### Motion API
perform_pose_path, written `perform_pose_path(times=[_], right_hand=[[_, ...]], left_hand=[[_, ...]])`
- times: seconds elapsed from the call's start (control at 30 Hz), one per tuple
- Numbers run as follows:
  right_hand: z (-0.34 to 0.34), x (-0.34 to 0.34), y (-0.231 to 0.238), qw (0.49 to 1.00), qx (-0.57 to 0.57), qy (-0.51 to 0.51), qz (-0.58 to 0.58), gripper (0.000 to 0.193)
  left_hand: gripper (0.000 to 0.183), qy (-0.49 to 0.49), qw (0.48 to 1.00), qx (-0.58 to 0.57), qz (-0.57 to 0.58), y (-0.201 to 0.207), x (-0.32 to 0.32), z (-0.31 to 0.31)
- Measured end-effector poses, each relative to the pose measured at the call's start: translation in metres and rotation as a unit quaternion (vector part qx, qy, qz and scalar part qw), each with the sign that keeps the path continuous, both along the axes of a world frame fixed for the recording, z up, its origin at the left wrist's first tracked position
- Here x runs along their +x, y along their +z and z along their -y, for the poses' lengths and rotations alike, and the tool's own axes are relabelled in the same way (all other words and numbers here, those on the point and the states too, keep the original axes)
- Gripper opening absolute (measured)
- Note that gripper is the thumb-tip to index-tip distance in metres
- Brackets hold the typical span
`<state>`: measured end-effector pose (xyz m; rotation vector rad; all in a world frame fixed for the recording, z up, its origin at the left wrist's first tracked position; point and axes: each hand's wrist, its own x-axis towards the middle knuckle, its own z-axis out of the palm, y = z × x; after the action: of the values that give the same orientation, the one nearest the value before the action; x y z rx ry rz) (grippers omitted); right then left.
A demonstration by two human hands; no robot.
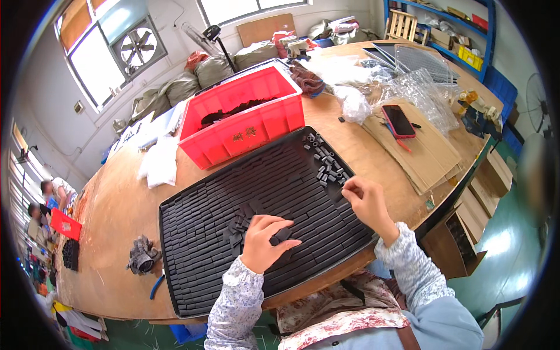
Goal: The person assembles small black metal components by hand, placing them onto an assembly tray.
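Note:
A large black tray (192, 265) lies in front of me, lined with rows of flat black strips. My left hand (265, 242) is over its middle, fingers curled around a small black block (282, 235). Beside that hand, a loose pile of black pieces (238, 224) rests on the rows. My right hand (367, 201) hovers at the tray's right edge with thumb and forefinger pinched together; whatever is between them is too small to make out. Several short dark tubes (326, 166) lie scattered in the tray's far right corner, just beyond the right hand.
Behind the tray stands a red bin (239, 131) with black pieces inside. On the right, a phone (399, 121) lies on cardboard (429, 154) near clear plastic wrap (423, 96). A grey bundle (143, 256) and blue-handled tool (156, 287) sit left of the tray.

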<state>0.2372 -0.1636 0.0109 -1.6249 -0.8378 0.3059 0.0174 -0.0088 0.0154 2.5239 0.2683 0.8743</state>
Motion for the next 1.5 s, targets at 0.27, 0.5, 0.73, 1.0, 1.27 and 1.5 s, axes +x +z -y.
perform_pose_path(times=[0.27, 0.5, 0.73, 1.0, 1.27, 1.5], right_hand=[[-0.007, 0.023, -0.026, 0.954, -0.111, 0.022, 0.279, 0.006], [-0.019, 0.044, -0.022, 0.933, -0.158, 0.029, 0.323, 0.018], [-0.020, 0.031, -0.025, 0.914, -0.182, -0.007, 0.362, 0.029], [-0.010, 0.028, -0.024, 0.906, -0.173, -0.028, 0.385, 0.025], [-0.005, 0.028, -0.025, 0.918, -0.124, -0.085, 0.366, 0.023], [0.005, -0.052, 0.001, 0.978, 0.071, 0.193, -0.048, 0.014]], left_hand=[[0.027, -0.034, 0.998, 0.032, -0.048, -0.018, -0.007, -0.004], [0.026, 0.007, 0.999, 0.010, -0.048, -0.020, -0.005, -0.004], [0.018, 0.018, 0.995, -0.100, -0.017, -0.015, -0.007, -0.009], [0.019, 0.058, 0.995, -0.078, -0.015, -0.011, -0.021, -0.016], [0.015, -0.065, 0.862, -0.501, 0.039, -0.003, -0.016, -0.004], [0.018, -0.117, 0.863, -0.491, 0.019, -0.005, -0.007, 0.016]])
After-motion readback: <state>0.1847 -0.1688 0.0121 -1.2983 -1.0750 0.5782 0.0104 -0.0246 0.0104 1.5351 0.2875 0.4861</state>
